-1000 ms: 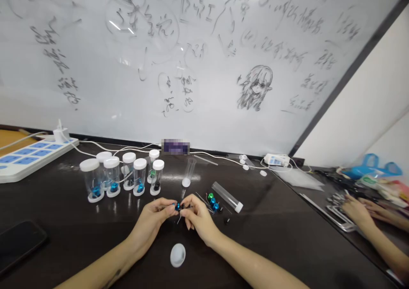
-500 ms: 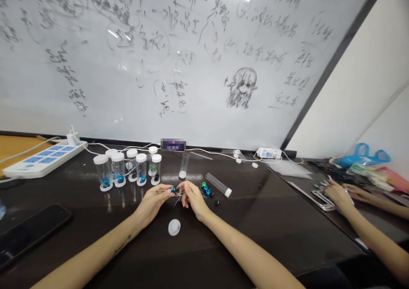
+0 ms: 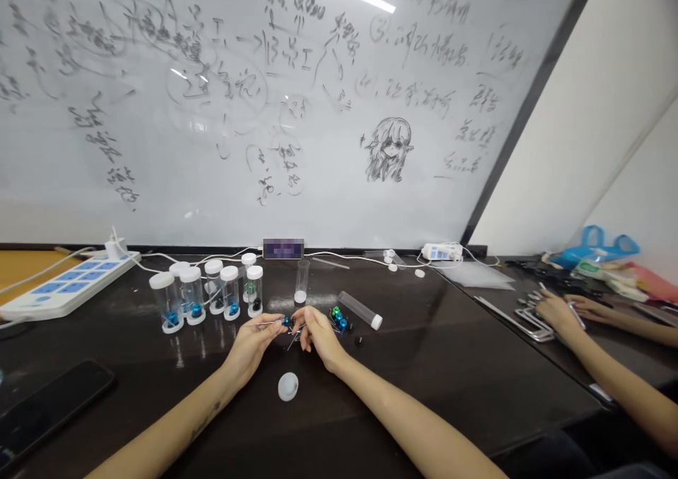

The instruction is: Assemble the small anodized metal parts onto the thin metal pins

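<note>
Left hand (image 3: 253, 339) and right hand (image 3: 320, 334) both pinch the blue bead (image 3: 287, 321) tight between them, its thin pin (image 3: 268, 322) lying left-right.

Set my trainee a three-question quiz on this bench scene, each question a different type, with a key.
1. True or false: the white cap lies on the table between the person's forearms, touched by neither hand.
2. What lies flat near the table's left front edge? A. a dark phone B. a mug C. a pair of pliers
3. Short answer: what do the left hand and right hand pinch between them?
Key: 1 true; 2 A; 3 a small blue part with a thin metal pin.
</note>
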`<state>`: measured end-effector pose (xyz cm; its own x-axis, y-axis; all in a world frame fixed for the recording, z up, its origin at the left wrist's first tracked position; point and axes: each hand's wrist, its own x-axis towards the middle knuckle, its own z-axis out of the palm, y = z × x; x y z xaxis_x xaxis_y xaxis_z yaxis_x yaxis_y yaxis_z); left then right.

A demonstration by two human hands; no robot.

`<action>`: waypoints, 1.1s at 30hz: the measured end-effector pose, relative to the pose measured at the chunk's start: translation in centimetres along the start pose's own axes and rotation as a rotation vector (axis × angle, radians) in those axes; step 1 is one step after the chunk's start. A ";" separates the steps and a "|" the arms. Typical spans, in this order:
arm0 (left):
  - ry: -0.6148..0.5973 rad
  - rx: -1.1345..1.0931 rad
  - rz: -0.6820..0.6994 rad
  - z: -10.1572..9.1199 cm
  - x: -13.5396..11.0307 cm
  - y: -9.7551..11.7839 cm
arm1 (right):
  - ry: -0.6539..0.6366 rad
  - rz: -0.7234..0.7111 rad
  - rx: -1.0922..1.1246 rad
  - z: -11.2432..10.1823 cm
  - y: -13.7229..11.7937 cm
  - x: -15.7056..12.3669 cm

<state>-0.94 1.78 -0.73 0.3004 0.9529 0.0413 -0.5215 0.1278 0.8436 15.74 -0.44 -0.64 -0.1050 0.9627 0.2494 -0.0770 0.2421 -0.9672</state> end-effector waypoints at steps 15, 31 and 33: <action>0.002 -0.004 -0.003 -0.1 -0.2 0.1 | -0.024 0.011 -0.022 0.0 -0.5 -0.3; -0.047 0.061 -0.026 0.3 -0.6 0.4 | 0.000 0.058 -0.159 0.0 0.4 -0.1; -0.070 0.062 -0.032 0.4 -0.7 0.4 | -0.035 0.056 -0.187 0.0 0.2 -0.2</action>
<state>-1.09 1.07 -0.18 0.3725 0.9267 0.0493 -0.4606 0.1385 0.8767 15.72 -0.62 -0.87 -0.1381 0.9714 0.1931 0.1151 0.2094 -0.9710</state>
